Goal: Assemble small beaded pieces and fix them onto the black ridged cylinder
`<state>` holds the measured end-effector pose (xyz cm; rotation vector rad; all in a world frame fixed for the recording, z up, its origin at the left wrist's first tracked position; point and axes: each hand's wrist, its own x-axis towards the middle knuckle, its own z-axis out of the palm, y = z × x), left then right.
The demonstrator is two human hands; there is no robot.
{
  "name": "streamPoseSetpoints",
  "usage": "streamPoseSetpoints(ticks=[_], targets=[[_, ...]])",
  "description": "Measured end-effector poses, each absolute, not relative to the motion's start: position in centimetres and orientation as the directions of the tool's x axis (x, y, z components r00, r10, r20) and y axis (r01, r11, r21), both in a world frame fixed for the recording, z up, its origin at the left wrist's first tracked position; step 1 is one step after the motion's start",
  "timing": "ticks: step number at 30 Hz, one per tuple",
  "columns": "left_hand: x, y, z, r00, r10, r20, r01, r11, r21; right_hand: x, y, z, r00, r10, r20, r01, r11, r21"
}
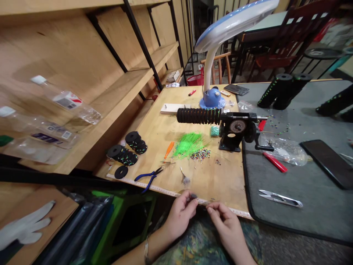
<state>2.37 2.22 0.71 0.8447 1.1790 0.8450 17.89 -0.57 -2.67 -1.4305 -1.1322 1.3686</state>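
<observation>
Doing fine handwork by the counter's (pixel 226 187) near edge, left hand (pixel 180 215) pinches a dark bit (pixel 194 196), right hand (pixel 225 222) pinched narrow, seemingly wanting steadiness next.

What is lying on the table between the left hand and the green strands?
A small greyish bundle lies between the left hand and green strands, in the head view.

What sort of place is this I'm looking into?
Probably a small craft workspace: pliers, a heap of colored beads and a black crank device share a wooden worktable, though the wooden chair behind suggests a shared room.
</observation>
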Motion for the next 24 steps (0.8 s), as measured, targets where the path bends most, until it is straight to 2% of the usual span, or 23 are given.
streamPoseSetpoints(ticks=[6, 15, 20, 24], targets=[[1.9, 2.3, 0.6, 0.162, 0.894, -0.417, -0.121, 0.437, 0.891, 17.8, -0.5, -3.0, 0.037, 0.964, -0.261, 0.093, -0.264, -0.96], [2.2, 1.8, 0.3, 0.241, 0.873, -0.425, -0.102, 0.458, 0.883, 18.0, -0.4, -1.9, 0.084, 0.969, -0.231, 0.125, -0.24, -0.963], [2.2, 1.7, 0.1, 0.225, 0.876, -0.426, -0.046, 0.446, 0.894, 18.2, -0.9, -2.2, 0.169, 0.983, -0.078, 0.231, -0.116, -0.966], [2.4, 1.6, 0.0, 0.204, 0.887, -0.415, -0.007, 0.425, 0.905, 18.3, -1.2, -2.3, 0.121, 0.99, 0.079, 0.351, 0.032, -0.936]])
